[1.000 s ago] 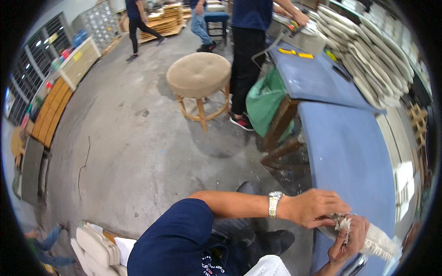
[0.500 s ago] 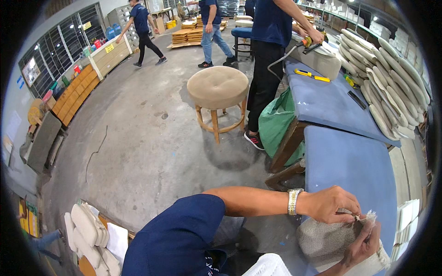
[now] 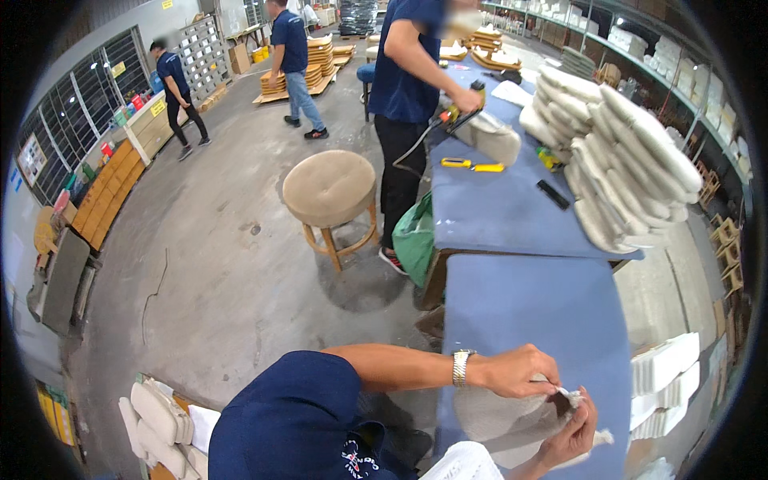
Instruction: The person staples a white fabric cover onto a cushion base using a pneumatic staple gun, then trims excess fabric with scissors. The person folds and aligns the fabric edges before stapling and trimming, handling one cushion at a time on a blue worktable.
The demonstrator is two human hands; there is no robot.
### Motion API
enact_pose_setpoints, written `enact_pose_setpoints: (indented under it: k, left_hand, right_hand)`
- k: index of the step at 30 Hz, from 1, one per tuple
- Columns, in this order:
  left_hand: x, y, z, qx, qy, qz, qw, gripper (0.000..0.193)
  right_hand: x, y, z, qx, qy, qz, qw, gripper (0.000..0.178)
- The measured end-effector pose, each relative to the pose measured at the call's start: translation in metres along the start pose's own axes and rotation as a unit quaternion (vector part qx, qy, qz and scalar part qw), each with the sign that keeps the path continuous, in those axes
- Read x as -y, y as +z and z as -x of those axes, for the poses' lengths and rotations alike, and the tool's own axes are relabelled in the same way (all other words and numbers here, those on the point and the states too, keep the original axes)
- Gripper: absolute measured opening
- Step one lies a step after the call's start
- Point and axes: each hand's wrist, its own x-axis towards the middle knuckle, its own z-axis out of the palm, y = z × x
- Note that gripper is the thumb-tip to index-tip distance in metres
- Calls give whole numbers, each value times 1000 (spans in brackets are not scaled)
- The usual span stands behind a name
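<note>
At the near end of a blue-covered table (image 3: 536, 308), both hands are on a light grey-beige fabric cover (image 3: 496, 416) with a frayed edge. My left hand (image 3: 516, 372), a metal watch (image 3: 462, 367) at its wrist, comes across from the left and pinches the cover's edge. Close to it on the right, my right hand (image 3: 572, 432) grips the same edge, fingers pointing up. The edge is raised between the two hands, and a dark fold shows under it. Whether a pad lies inside the cover is hidden.
Beyond, a co-worker holds a hose-fed tool (image 3: 464, 112) against a padded seat (image 3: 490, 138). A yellow cutter (image 3: 472, 165), a black bar (image 3: 553, 194) and stacked cushions (image 3: 628, 160) share that table. A round stool (image 3: 330, 188) stands on the floor. White pads (image 3: 664, 384) lie at right.
The view has swung right, so the tables and stool sit further left in the picture. Both hands keep hold of the cover's edge. Two people in the background have shifted position.
</note>
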Motion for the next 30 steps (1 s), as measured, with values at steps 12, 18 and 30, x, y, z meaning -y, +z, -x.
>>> enact_pose_setpoints:
  k: [12, 18, 30]
  left_hand:
    - [-130, 79, -118, 187, 92, -115, 971, 46]
    - [-153, 109, -173, 409, 87, -22, 908, 52]
    - [-1, 15, -198, 156, -54, 43, 985, 51]
  right_hand:
    - [44, -143, 60, -281, 214, 133, 926, 44]
    - [32, -63, 15, -272, 8, 99, 957, 61]
    - [-29, -31, 206, -269, 586, 108, 757, 66]
